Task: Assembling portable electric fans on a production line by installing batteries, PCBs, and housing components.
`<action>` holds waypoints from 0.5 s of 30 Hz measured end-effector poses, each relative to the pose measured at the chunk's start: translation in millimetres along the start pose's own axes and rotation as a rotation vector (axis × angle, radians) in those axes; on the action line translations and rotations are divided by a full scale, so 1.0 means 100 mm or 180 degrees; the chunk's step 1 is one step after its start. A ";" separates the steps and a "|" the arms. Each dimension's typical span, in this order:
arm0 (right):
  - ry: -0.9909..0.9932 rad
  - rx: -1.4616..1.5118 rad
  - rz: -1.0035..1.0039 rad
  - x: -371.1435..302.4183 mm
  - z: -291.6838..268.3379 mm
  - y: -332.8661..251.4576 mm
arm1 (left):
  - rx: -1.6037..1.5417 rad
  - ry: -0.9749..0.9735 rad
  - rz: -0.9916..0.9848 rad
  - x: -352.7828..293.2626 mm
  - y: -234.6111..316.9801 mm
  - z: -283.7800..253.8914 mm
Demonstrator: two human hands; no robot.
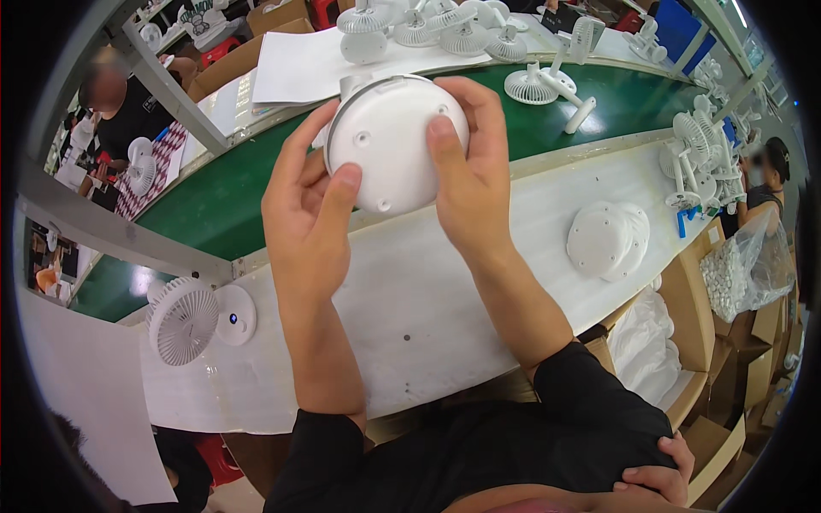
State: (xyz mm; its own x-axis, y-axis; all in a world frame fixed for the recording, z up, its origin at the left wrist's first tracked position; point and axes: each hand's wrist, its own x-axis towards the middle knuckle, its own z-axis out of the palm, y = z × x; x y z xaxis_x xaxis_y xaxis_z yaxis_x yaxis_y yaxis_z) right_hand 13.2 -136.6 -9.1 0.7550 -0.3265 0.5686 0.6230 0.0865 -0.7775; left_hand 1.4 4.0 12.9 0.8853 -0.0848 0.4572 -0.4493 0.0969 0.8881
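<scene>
Raised over the far edge of the white worktable, a round white fan base (398,145) is gripped from both sides. Its smooth face with recessed holes is toward me. My left hand (312,201) wraps its left side, thumb on the lower left of the face and fingers behind. On the right side my right hand (470,171) holds it, thumb pressed on the face and fingers curled round the rim. Whatever is attached behind the base is mostly hidden; a white part shows at its upper left.
A stack of round white covers (603,241) lies at the table's right; a small white fan (188,321) stands left. Beyond runs a green conveyor (599,111) with fans. An open carton (684,329) is at right. Another person's hand (663,470) rests by my right sleeve.
</scene>
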 end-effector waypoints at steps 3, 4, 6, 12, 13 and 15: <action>-0.0020 -0.0106 -0.0474 -0.07 -0.03 -0.09 | -0.0608 0.0004 0.0146 -0.09 0.02 0.10; -0.0081 -0.0210 -0.0679 -0.08 -0.06 -0.13 | -0.1126 0.0006 0.0111 -0.12 0.02 0.14; -0.0198 -0.0428 -0.1083 -0.09 -0.12 -0.20 | -0.2168 0.0004 0.0027 -0.16 0.01 0.23; -0.0081 -0.0693 -0.0893 -0.11 -0.09 -0.26 | -0.2098 0.0174 -0.0214 -0.21 0.08 0.34; -0.0063 -0.0726 -0.0799 -0.11 -0.09 -0.26 | -0.2077 0.0208 -0.0226 -0.22 0.06 0.38; -0.0029 -0.0830 -0.0728 -0.11 -0.09 -0.33 | -0.2035 0.0283 -0.0252 -0.25 0.00 0.44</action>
State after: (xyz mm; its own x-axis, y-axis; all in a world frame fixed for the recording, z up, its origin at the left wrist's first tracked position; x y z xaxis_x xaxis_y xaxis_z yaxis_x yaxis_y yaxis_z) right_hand -17.3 -145.0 8.1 0.6045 -0.3010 0.7376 0.7039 -0.2317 -0.6715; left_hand -26.6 -37.7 3.6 0.9317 -0.0362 0.3614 -0.2467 0.6673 0.7028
